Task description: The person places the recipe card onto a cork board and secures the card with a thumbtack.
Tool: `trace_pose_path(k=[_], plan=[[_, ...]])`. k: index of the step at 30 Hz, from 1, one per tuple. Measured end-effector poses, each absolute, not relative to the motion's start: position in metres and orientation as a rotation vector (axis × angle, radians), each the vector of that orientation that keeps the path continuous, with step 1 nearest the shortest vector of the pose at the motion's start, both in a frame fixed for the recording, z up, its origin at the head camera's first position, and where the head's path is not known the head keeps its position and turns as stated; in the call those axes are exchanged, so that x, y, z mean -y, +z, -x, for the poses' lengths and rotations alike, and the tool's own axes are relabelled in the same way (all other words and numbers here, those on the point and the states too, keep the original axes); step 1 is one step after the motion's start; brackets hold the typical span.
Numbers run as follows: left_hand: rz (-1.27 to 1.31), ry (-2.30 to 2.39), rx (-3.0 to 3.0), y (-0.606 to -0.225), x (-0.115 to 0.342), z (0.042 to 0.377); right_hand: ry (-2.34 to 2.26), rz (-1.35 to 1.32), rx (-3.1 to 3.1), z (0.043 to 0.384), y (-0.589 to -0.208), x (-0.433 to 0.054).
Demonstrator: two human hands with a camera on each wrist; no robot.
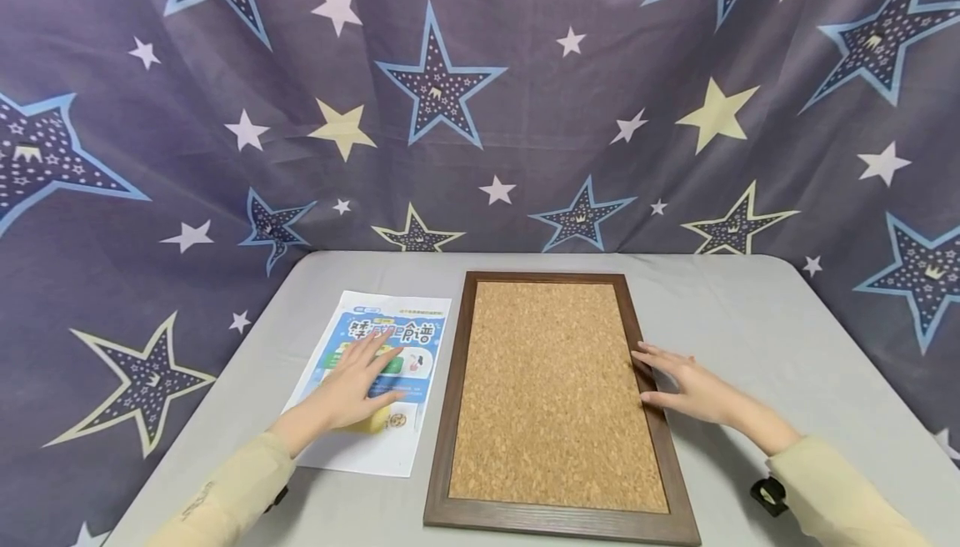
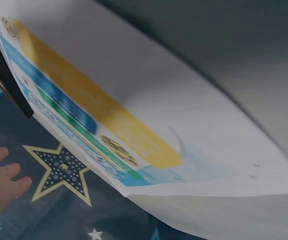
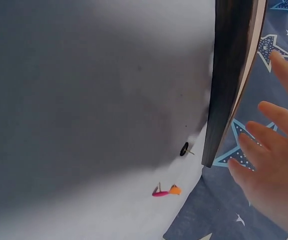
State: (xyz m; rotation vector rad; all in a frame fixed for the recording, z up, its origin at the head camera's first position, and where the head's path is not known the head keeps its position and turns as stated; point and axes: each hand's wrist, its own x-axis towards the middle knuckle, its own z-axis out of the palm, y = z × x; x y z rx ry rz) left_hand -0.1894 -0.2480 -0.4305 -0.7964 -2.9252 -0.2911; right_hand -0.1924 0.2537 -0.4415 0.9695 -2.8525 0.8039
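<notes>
A cork board (image 1: 555, 397) in a dark brown wooden frame lies flat on the grey table. To its left is a printed sheet of paper (image 1: 367, 454) with blue, yellow and green areas and large Chinese characters. My left hand (image 1: 348, 384) is over the sheet, fingers spread, holding nothing; whether it touches the paper I cannot tell. At the board's right side, my right hand (image 1: 697, 388) has its fingertips over the frame edge, loosely extended. The right wrist view shows a black thumbtack (image 3: 184, 149), a pink thumbtack (image 3: 160, 194) and an orange thumbtack (image 3: 175, 189) on the table.
The grey-covered table (image 1: 757, 305) has rounded far corners. Behind it and at both sides hangs a dark purple-grey curtain (image 1: 517, 130) printed with stars. A black strap piece (image 1: 768, 495) shows below the right sleeve. In the head view the thumbtacks are not visible.
</notes>
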Motion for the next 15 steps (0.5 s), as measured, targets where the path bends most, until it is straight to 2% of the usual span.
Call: trace_pose_path(k=[15], plan=[[0.659, -0.302, 2.89, -0.433, 0.283, 0.177, 0.806, -0.965, 2.963, 0.191, -0.445, -0.251]])
